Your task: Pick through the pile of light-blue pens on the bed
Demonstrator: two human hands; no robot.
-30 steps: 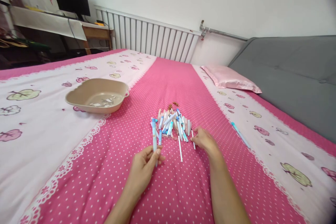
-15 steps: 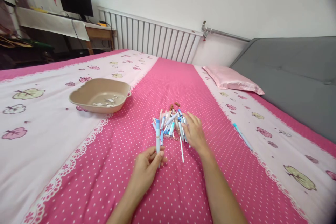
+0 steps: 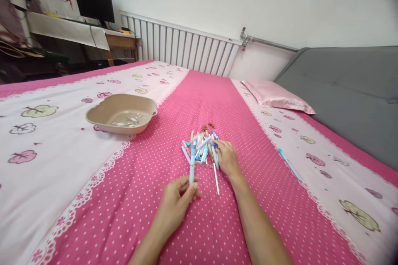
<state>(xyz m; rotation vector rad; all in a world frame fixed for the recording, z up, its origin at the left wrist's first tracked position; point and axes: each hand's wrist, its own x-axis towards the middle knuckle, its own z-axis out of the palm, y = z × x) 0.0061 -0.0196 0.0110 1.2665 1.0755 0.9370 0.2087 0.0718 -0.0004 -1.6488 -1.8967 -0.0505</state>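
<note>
My left hand [image 3: 178, 201] is closed around the lower end of a light blue pen [image 3: 192, 163] with a darker blue cap, held upright above the bedspread. Whether another pen sits behind it is hard to tell. Beyond it lies a loose heap of pens [image 3: 203, 149] in blue, pink and white, some on clear wrapping. My right hand [image 3: 228, 158] reaches in at the heap's right side, its fingers bent down onto a grey-blue pen [image 3: 215, 158]; its fingertips are partly hidden. A thin white stick [image 3: 216, 180] points from the heap towards me.
A beige basin [image 3: 137, 126] with small white pieces inside stands to the left. One blue pen [image 3: 289, 163] lies apart at the right. Small brown bits [image 3: 210, 125] rest behind the heap. Further off are a pink pillow [image 3: 276, 94], a grey headboard [image 3: 345, 91] and a radiator [image 3: 183, 43].
The view has shifted slightly. The pen in my left hand now leans a little right and overlaps the heap. My right hand's fingers have drawn in closer around the pens at the heap's edge.
</note>
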